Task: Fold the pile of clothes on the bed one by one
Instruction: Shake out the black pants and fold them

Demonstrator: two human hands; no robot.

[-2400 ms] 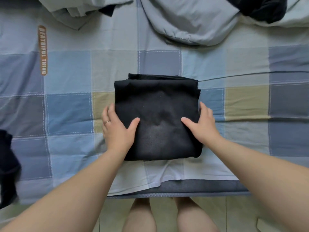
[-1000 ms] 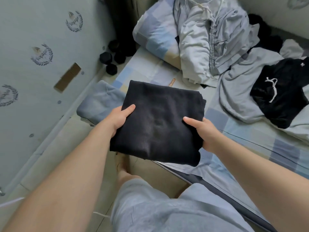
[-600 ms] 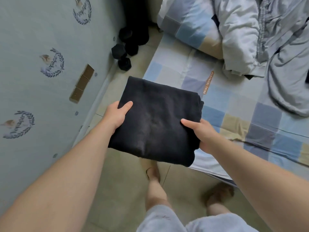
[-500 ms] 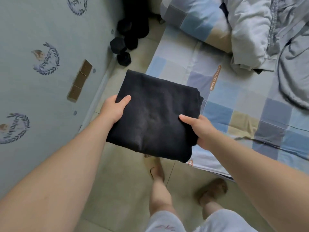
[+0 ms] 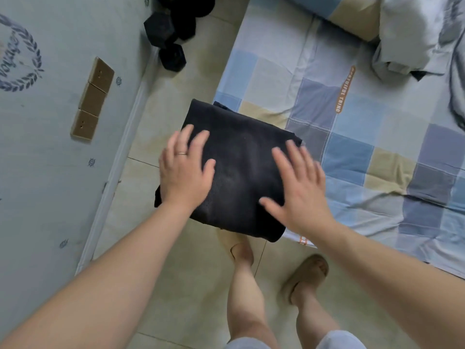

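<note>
A pale wall (image 5: 50,172) printed with a blue laurel emblem fills the left side. Three brown rectangular plates (image 5: 91,99) sit on it in a row. Black dumbbells (image 5: 166,39) lie on the beige tiled floor (image 5: 176,248) at the far end, near the wall.

Right of these, the person's left hand (image 5: 185,170), with a ring (image 5: 181,153) on one finger, is palm down on the left part of a folded black garment (image 5: 241,167). Its fingers are straight and spread, gripping nothing. The garment is a neat rectangle at the near left corner of the bed (image 5: 352,159), and its left side reaches past the sheet's edge. A sliver of other dark fabric (image 5: 221,105) peeks out at its far edge.

The right hand (image 5: 299,190) is palm down over the garment's right part, fingers apart and straight, also gripping nothing. Motion blur hides whether either palm presses or only hovers.

Below the hands are the person's bare legs and a tan slipper (image 5: 305,275) on the floor.

Further right, the bed wears a sheet checked in blue, grey and tan, with an orange lettered label (image 5: 344,89). At the far right lies a heap of pale grey clothes (image 5: 415,34).
</note>
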